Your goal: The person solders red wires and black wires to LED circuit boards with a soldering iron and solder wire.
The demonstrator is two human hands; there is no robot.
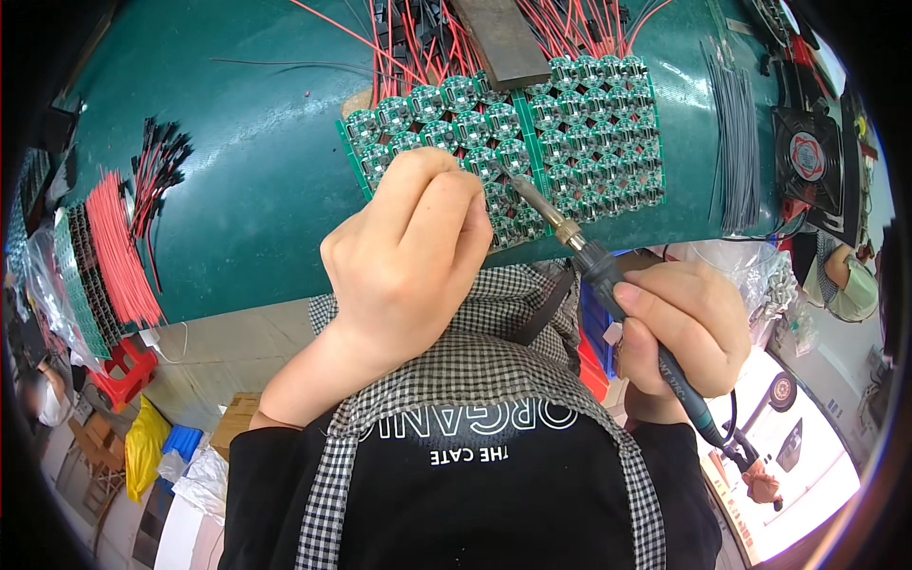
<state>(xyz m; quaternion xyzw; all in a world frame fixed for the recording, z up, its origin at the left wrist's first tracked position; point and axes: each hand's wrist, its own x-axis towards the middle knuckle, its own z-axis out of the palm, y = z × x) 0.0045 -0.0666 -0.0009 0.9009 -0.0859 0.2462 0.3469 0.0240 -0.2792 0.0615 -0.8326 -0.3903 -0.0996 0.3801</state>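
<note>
Item: soldering on a panel of small round green circuit boards [570, 133], lying on a dark green bench mat [247, 171].

Right hand [686, 328]: closing fist-like around the handle of a soldering iron [608, 275], fingers wrapped tight; the tip is pointing up-left and touching the near edge of the panel, beside the left fingers.

Left hand [404, 252]: resting on the panel's near-left corner, fingers curling down and pinched together; whatever it is pinching is hidden, so I cannot tell.

Around the panel: red wire leads [418, 43] fanning out past its far edge; a dark flat bar [503, 43] lying across that edge; a bundle of grey wires [733, 142] to its right; a stack of red wires [119, 252] well to its left.

Step, as judged: a joint is being soldered. The next move calls for a steady tip and a clean lift.
</note>
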